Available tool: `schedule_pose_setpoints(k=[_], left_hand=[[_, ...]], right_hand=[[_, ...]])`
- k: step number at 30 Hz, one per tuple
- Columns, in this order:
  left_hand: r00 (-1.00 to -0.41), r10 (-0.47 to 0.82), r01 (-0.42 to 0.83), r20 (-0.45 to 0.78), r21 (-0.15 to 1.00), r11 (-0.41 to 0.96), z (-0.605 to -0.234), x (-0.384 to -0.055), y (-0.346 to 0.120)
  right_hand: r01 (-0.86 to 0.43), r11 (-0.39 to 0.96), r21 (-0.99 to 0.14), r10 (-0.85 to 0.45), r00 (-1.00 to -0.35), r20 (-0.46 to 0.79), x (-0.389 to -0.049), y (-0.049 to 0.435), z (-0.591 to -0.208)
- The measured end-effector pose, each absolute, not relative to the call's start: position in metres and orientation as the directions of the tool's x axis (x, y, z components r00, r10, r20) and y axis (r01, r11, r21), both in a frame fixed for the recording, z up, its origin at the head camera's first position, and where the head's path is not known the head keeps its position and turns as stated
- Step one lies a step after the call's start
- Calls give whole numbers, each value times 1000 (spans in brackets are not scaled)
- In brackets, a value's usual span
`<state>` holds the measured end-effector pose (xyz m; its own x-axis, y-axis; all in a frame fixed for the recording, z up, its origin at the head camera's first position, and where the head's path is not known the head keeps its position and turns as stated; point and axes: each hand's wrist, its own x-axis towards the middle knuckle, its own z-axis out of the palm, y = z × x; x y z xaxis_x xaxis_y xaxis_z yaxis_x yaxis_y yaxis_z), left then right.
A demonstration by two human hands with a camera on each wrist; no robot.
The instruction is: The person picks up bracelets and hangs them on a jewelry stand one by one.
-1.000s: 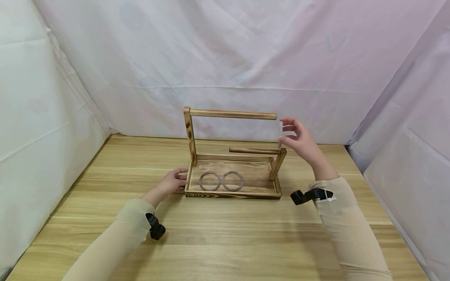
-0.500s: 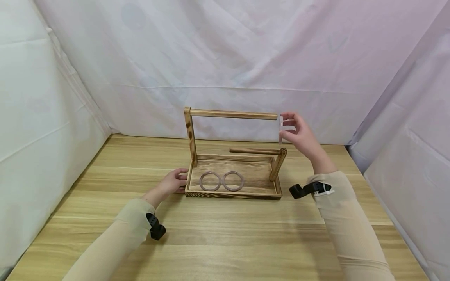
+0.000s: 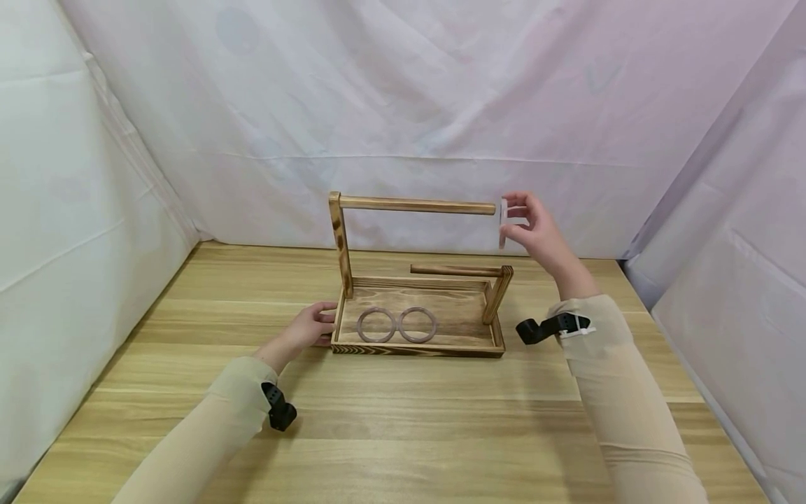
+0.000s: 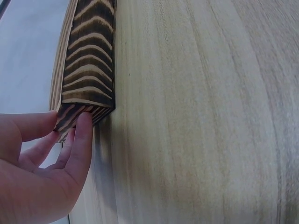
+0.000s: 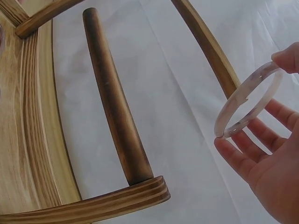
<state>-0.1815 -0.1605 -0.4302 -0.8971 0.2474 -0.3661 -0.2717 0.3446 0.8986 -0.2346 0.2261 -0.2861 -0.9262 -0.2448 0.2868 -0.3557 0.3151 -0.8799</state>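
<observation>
With thumb and fingertips, my right hand (image 3: 538, 234) holds a pale, translucent bangle (image 5: 243, 100) by its edge. It stands upright, edge-on in the head view, just right of the free end of the upper bar (image 3: 418, 204). In the right wrist view the ring overlaps that bar end. My left hand (image 3: 306, 327) grips the left end of the wooden bangle stand (image 4: 88, 60), fingertips at its end wall and rim. Two more bangles, a left one (image 3: 359, 329) and a right one (image 3: 434, 329), lie side by side in the stand's tray.
A shorter lower bar (image 3: 450, 270) extends left from the stand's right post (image 3: 497, 297); the taller left post (image 3: 341, 245) carries the upper bar. The stand sits on a wood-grain table (image 3: 403, 427). White cloth (image 3: 403, 91) hangs behind and at both sides.
My right hand has risen with the bangle, from just above the lower bar's post to the height of the upper bar's end. The left hand and stand have stayed put.
</observation>
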Motion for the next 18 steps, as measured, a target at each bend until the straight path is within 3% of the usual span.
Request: schedule_pose_setpoints(k=[18], left_hand=[[-898,238,-277,-370,896,347,-433,-180,-164]], right_hand=[[-360,367,-858,-285,-921,265,-244,218,-277]])
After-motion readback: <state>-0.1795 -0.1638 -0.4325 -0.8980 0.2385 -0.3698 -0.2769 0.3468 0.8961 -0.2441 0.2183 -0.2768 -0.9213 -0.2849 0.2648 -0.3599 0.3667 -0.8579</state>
